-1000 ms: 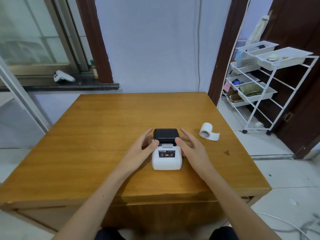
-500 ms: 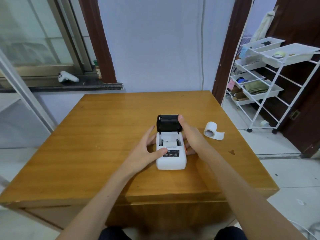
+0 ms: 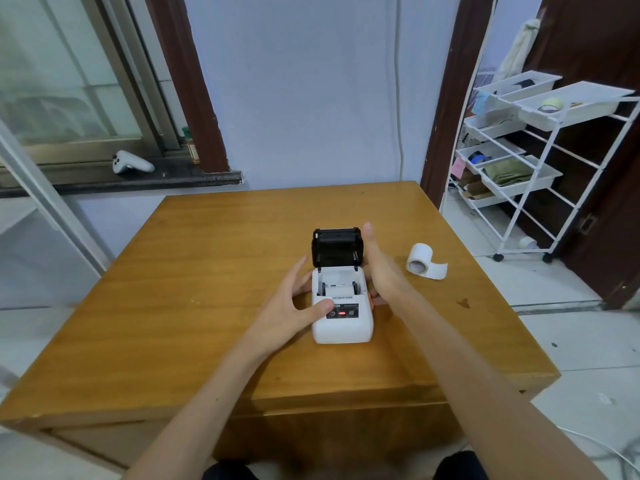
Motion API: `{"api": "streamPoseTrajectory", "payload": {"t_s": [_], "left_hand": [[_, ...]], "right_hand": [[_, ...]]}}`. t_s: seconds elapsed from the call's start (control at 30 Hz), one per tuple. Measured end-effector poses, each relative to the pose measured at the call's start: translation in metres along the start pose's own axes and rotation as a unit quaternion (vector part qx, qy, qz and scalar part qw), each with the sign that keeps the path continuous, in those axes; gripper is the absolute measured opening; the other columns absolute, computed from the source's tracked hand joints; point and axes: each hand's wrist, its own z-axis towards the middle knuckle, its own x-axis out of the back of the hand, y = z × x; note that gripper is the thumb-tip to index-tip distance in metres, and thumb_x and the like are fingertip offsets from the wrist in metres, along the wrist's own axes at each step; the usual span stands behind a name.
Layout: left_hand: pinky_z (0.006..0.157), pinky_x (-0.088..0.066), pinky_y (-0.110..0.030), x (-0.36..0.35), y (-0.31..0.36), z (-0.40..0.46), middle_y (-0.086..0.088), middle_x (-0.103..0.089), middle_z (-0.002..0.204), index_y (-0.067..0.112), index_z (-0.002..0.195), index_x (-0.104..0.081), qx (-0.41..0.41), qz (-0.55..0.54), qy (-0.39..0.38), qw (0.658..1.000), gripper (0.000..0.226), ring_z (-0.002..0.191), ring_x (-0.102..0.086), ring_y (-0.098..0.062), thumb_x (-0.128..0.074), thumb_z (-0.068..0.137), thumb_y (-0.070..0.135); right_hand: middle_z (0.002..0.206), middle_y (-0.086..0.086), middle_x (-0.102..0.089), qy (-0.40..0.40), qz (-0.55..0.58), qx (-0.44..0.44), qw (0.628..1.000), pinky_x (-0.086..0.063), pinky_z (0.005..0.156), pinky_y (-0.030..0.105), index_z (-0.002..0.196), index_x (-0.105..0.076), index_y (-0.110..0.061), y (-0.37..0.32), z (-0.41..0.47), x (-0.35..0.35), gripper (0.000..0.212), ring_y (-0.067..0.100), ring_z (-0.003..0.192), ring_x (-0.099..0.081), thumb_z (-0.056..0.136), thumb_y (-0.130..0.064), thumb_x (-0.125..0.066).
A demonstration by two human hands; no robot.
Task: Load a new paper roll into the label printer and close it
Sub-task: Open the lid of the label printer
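Observation:
A small white label printer [image 3: 343, 325] sits mid-table with its black lid [image 3: 336, 247] swung up and back, showing the white paper bay. My left hand [image 3: 289, 308] grips the printer's left side, thumb resting on the front panel by the buttons. My right hand [image 3: 381, 268] lies flat along the printer's right side, fingers stretched up beside the raised lid, holding nothing. A white paper roll [image 3: 420, 262] with a loose tail rests on the table to the right, clear of both hands.
The wooden table [image 3: 207, 306] ends close to my body. A white wire rack [image 3: 540, 168] with trays stands on the floor at the right. A white controller [image 3: 130, 163] lies on the window ledge at the back left.
The black lid went from closed to raised. My right hand moved up along the printer's right side, and my left thumb came onto the front panel.

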Motion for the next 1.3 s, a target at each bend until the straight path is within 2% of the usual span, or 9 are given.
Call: {"api": "streamPoseTrajectory", "payload": {"t_s": [0.13, 0.23, 0.33, 0.43, 0.53, 0.7, 0.9, 1.03, 1.3], "left_hand": [[0.116, -0.03, -0.035, 0.0, 0.0, -0.001, 0.011, -0.042, 0.156, 0.037, 0.158, -0.012, -0.002, 0.005, -0.01, 1.0, 0.107, 0.135, -0.041, 0.002, -0.075, 0.074, 0.056], [0.112, -0.029, -0.031, 0.001, 0.002, -0.001, 0.01, -0.04, 0.157, 0.035, 0.159, -0.008, -0.006, 0.018, -0.022, 1.0, 0.115, 0.133, -0.04, 0.002, -0.077, 0.069, 0.056], [0.114, -0.029, -0.034, 0.001, 0.002, -0.002, 0.012, -0.039, 0.157, 0.036, 0.159, -0.007, -0.007, 0.026, -0.027, 0.999, 0.125, 0.134, -0.04, 0.001, -0.082, 0.063, 0.065], [0.114, -0.03, -0.034, 0.001, 0.002, -0.002, 0.015, -0.041, 0.153, 0.037, 0.158, -0.008, -0.002, 0.027, -0.026, 0.999, 0.119, 0.131, -0.042, 0.005, -0.082, 0.068, 0.058], [0.113, -0.03, -0.032, 0.002, 0.001, -0.002, 0.021, -0.042, 0.145, 0.039, 0.158, -0.008, 0.0, 0.025, -0.025, 0.999, 0.11, 0.126, -0.042, 0.012, -0.083, 0.077, 0.045], [0.112, -0.031, -0.031, 0.002, 0.001, -0.002, 0.024, -0.042, 0.144, 0.041, 0.158, -0.008, 0.003, 0.028, -0.027, 0.999, 0.118, 0.132, -0.043, 0.005, -0.08, 0.066, 0.062], [0.111, -0.032, -0.029, 0.001, 0.002, -0.005, 0.046, -0.035, 0.134, 0.06, 0.148, -0.007, -0.004, 0.076, -0.044, 0.996, 0.111, 0.126, -0.037, 0.021, -0.082, 0.066, 0.059], [0.118, -0.034, -0.046, 0.001, 0.0, -0.003, 0.023, -0.036, 0.156, 0.064, 0.147, -0.003, -0.01, 0.101, -0.044, 0.994, 0.12, 0.143, -0.036, -0.003, -0.084, 0.058, 0.066], [0.115, -0.037, -0.045, 0.001, 0.003, -0.008, 0.02, -0.034, 0.152, 0.08, 0.13, 0.005, -0.019, 0.146, -0.058, 0.987, 0.116, 0.138, -0.038, -0.002, -0.082, 0.054, 0.065]], "right_hand": [[0.095, 0.007, -0.064, 0.063, 0.12, 0.057, 0.989, -0.053, 0.058, 0.027, 0.101, -0.06, -0.012, 0.025, -0.008, 0.008, 0.059, 0.021, 0.078, -0.064, 0.094, -0.064, -0.034], [0.069, -0.001, -0.061, 0.059, 0.109, 0.158, 0.98, -0.052, 0.056, 0.023, 0.083, -0.062, -0.01, 0.046, -0.016, 0.014, 0.026, 0.017, 0.066, -0.056, 0.097, -0.032, -0.057], [0.072, -0.011, -0.068, 0.012, 0.058, 0.201, 0.978, -0.048, 0.059, 0.025, 0.092, -0.072, -0.017, 0.045, -0.02, 0.016, 0.01, 0.008, 0.061, -0.058, 0.093, -0.023, -0.065], [0.067, -0.017, -0.071, -0.02, -0.004, 0.224, 0.974, -0.047, 0.055, 0.019, 0.095, -0.075, -0.018, 0.032, -0.016, 0.016, 0.009, 0.002, 0.054, -0.059, 0.091, -0.019, -0.067], [0.082, -0.003, -0.076, -0.074, -0.082, 0.203, 0.973, -0.058, 0.065, 0.035, 0.097, -0.077, -0.015, 0.017, -0.005, 0.015, 0.012, 0.028, 0.069, -0.069, 0.086, -0.017, -0.072], [0.087, -0.004, -0.076, -0.143, -0.151, 0.164, 0.964, -0.058, 0.088, 0.038, 0.093, -0.078, -0.014, 0.002, 0.008, 0.015, 0.013, 0.014, 0.086, -0.072, 0.081, -0.016, -0.078], [0.099, 0.011, -0.075, -0.196, -0.18, 0.155, 0.951, -0.054, 0.089, 0.056, 0.104, -0.074, -0.006, -0.008, 0.006, 0.013, 0.022, 0.037, 0.099, -0.07, 0.083, -0.013, -0.076], [0.107, 0.009, -0.074, -0.212, -0.17, 0.148, 0.951, -0.054, 0.091, 0.055, 0.109, -0.073, -0.009, -0.006, 0.009, 0.016, 0.026, 0.028, 0.103, -0.071, 0.083, -0.012, -0.076], [0.102, -0.005, -0.076, -0.209, -0.162, 0.149, 0.953, -0.058, 0.087, 0.046, 0.104, -0.074, -0.019, 0.007, 0.002, 0.018, 0.022, 0.012, 0.096, -0.072, 0.083, -0.016, -0.076]]}}
